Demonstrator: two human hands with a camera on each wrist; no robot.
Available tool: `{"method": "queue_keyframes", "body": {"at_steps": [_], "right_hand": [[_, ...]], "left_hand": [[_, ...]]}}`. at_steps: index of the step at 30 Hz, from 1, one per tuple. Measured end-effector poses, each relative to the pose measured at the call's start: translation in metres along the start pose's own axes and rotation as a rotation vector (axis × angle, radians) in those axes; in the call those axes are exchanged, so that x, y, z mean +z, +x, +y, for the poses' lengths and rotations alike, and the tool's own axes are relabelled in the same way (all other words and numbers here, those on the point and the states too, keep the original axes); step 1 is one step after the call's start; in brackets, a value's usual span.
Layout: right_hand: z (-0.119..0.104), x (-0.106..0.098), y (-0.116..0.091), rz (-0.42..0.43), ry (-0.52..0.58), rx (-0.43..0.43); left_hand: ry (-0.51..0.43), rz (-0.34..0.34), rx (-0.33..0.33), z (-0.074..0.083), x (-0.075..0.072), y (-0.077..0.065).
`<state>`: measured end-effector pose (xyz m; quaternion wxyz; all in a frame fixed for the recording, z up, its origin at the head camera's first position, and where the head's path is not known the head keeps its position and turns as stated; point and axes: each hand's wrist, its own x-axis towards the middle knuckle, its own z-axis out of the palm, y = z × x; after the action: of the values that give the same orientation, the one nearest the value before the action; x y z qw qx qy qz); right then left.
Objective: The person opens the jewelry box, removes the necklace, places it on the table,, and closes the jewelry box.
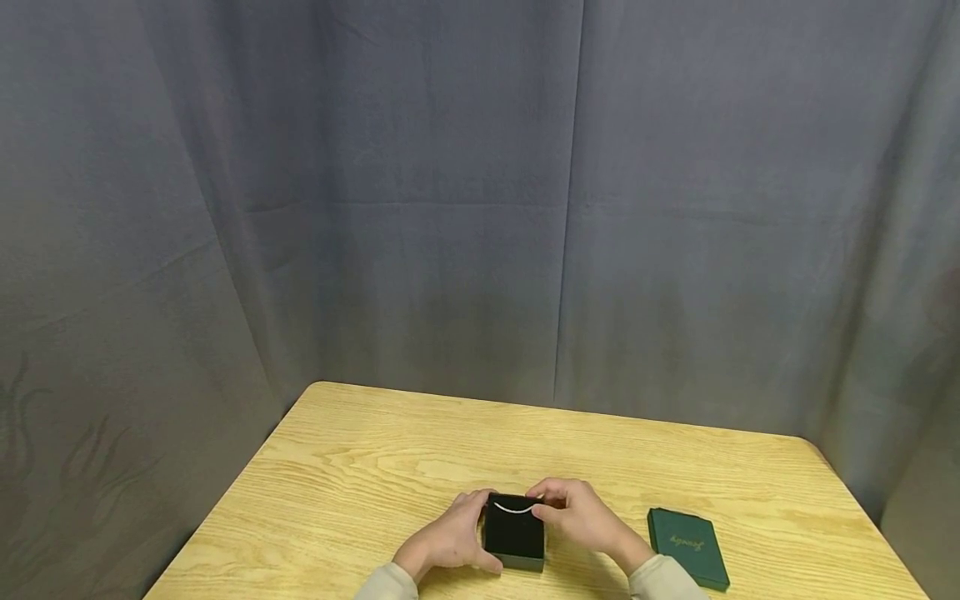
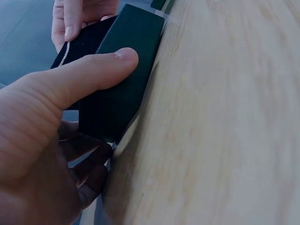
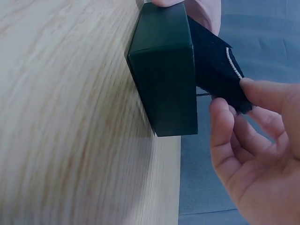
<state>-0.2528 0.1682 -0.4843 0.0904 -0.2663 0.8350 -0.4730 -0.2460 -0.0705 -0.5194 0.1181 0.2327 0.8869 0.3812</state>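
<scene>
A small dark green box [image 1: 520,563] stands on the table near its front edge. My left hand [image 1: 450,535] grips its left side, with the thumb across the green wall [image 2: 136,33] in the left wrist view. A black pad [image 3: 213,61] is tilted up out of the box. Across its raised end runs a thin pale chain [image 1: 513,511]. At that end my right hand [image 1: 581,518] pinches the pad's corner between thumb and fingers, as the right wrist view shows. The inside of the box beneath the pad is hidden.
To the right lies a flat green lid [image 1: 688,547] with gold lettering, apart from my right hand. The wooden table [image 1: 375,450] has rounded far corners. Grey curtains [image 1: 450,208] hang behind it and at both sides.
</scene>
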Motion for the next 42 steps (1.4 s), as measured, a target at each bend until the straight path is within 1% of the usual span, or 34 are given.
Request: {"method": "queue_keyframes", "body": {"at_steps": [4, 10, 12, 15, 19, 26, 34, 38, 42], "right_hand": [[0.0, -0.001, 0.0, 0.001, 0.008, 0.006], [0.0, -0.003, 0.0, 0.006, 0.05, 0.007], [-0.001, -0.004, 0.0, 0.007, 0.063, 0.015], [-0.002, -0.004, 0.0, 0.013, 0.066, 0.015], [-0.004, -0.005, 0.0, 0.027, 0.071, -0.002], [-0.008, -0.006, 0.0, 0.07, 0.04, -0.015], [-0.014, -0.007, 0.0, 0.102, 0.017, -0.001], [-0.016, -0.007, 0.0, 0.112, 0.013, -0.012], [-0.018, -0.007, 0.001, 0.118, 0.025, -0.011]], "left_hand": [[-0.011, -0.003, 0.007, -0.001, 0.001, 0.0], [-0.019, -0.003, 0.058, -0.001, 0.0, 0.0], [-0.007, 0.0, 0.061, -0.001, 0.0, 0.0], [0.004, 0.004, 0.049, 0.0, 0.0, -0.001], [0.011, 0.01, 0.035, 0.002, 0.001, -0.001], [0.044, 0.016, 0.074, 0.004, 0.0, -0.002], [-0.018, 0.005, 0.067, 0.006, -0.005, -0.008], [-0.055, 0.026, 0.03, 0.008, -0.011, -0.012], [-0.111, 0.07, 0.001, 0.011, -0.017, -0.015]]}}
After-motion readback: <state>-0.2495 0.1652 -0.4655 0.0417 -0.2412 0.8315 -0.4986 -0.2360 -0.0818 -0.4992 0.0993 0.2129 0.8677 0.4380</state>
